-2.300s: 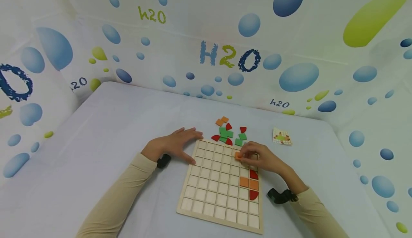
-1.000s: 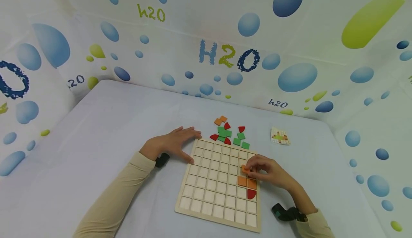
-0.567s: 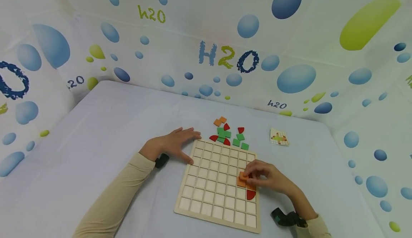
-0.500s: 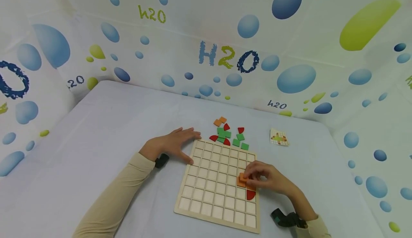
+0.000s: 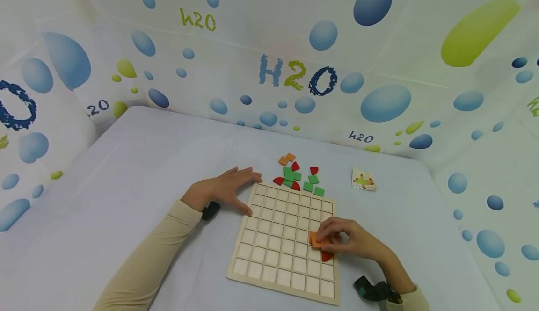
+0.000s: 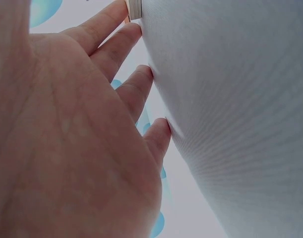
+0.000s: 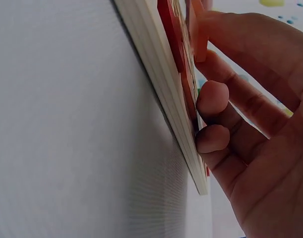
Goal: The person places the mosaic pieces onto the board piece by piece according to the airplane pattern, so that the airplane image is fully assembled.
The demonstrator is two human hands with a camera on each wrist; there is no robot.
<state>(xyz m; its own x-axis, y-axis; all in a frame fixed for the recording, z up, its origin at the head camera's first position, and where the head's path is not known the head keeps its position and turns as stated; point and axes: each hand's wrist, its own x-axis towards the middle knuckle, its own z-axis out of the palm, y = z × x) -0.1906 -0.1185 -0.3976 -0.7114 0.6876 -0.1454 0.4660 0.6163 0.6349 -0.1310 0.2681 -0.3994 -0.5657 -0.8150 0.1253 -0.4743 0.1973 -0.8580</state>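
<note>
My left hand (image 5: 222,190) has its fingers spread at the upper left corner of the wooden grid board (image 5: 270,241), thumb and fingertips right at the frame. In the left wrist view, the fingertips touch the white cloth and the board's edge. My right hand (image 5: 355,241) pinches an orange square tile (image 7: 198,34) between thumb and fingers, close over the board's right side. Another orange tile (image 5: 312,237) lies beneath it, partly covered. Just below the hand, a red quarter-circle tile (image 5: 326,256) sits in a cell of the right column. My fingers hide the neighbouring cells.
Beyond the board's far edge lie loose tiles: green squares (image 5: 289,176), red quarter circles (image 5: 314,170) and two orange squares (image 5: 284,161). A small pattern card (image 5: 364,180) lies at the back right. White cloth (image 5: 168,147) covers the table, with a printed curtain behind.
My right hand has carried the orange tile from the board's upper right towards me, down over the placed orange tiles. A green square now shows beside the far edge. The left hand stays put.
</note>
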